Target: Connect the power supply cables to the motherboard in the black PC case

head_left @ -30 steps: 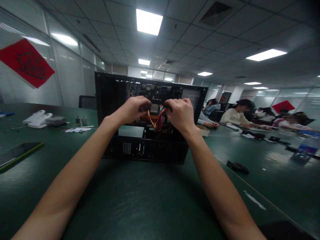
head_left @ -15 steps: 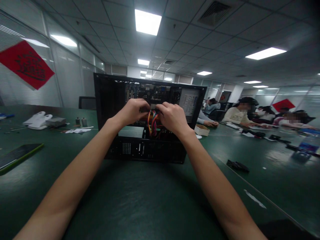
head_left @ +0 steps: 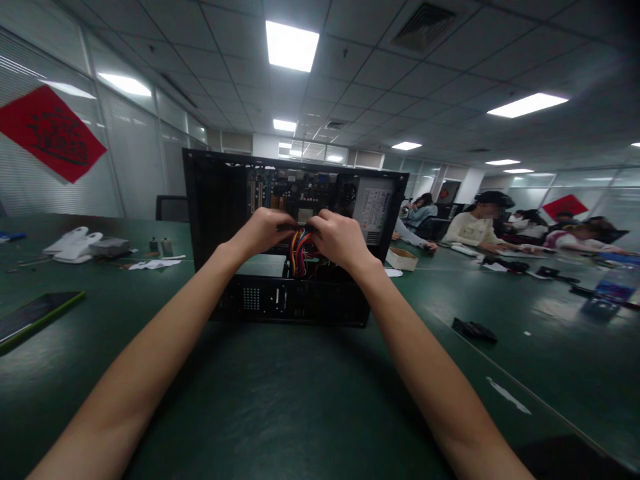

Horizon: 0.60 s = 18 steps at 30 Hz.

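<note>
A black computer case (head_left: 295,308) lies open on its side toward me on the green table. Inside it a bundle of coloured power supply cables (head_left: 299,253) hangs in a curve between my hands. My left hand (head_left: 263,230) is closed, its bent fingertips at the upper left of the bundle. From the right, my right hand (head_left: 340,237) pinches the bundle's upper end; its fingertips are partly hidden. Behind them shows the motherboard (head_left: 307,190), and at the right of the case the power supply (head_left: 370,207) with a label.
A tablet-like panel with a green edge (head_left: 40,317) lies at the left. Beyond it are a white plastic bag (head_left: 75,243) and a grey box (head_left: 110,247). On the right are a small open carton (head_left: 401,259), a black pouch (head_left: 474,330) and a water bottle (head_left: 617,280). Several people sit farther off.
Both hands have come down slightly inside the case, and the top of the cable bundle has lowered with them. The view has shifted a little.
</note>
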{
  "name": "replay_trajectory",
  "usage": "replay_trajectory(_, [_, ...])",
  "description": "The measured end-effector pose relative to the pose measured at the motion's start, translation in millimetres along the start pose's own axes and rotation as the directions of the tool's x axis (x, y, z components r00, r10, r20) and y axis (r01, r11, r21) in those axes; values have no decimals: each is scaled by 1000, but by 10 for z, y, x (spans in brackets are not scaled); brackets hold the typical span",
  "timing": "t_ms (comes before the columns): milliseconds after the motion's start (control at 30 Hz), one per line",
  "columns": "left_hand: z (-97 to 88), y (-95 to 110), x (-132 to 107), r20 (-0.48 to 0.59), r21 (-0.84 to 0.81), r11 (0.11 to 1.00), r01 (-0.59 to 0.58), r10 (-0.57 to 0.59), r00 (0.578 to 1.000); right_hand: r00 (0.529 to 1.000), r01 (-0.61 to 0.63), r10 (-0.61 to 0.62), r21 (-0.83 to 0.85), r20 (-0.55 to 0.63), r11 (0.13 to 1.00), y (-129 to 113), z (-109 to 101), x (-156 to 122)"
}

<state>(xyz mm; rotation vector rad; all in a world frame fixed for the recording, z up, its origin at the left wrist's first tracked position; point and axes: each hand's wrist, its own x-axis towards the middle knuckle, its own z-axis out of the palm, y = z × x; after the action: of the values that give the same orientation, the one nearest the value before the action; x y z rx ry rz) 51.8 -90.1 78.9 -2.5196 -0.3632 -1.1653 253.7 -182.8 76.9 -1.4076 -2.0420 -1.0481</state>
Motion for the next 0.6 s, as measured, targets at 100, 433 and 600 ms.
replay_trajectory(100, [3, -4, -8, -5, -23, 1000, -1, 1, 1000, 1000, 7, -7, 0, -6, 1000, 5, 0, -3])
replay_trajectory(433, [97, -50, -46, 100, -54, 999, 2, 3, 995, 987, -25, 18, 46, 157, 999, -90, 118, 6])
replay_trajectory(600, [275, -137, -154, 279, 11, 995, 97, -96, 956, 934, -137, 99, 88, 344, 987, -124, 516, -19])
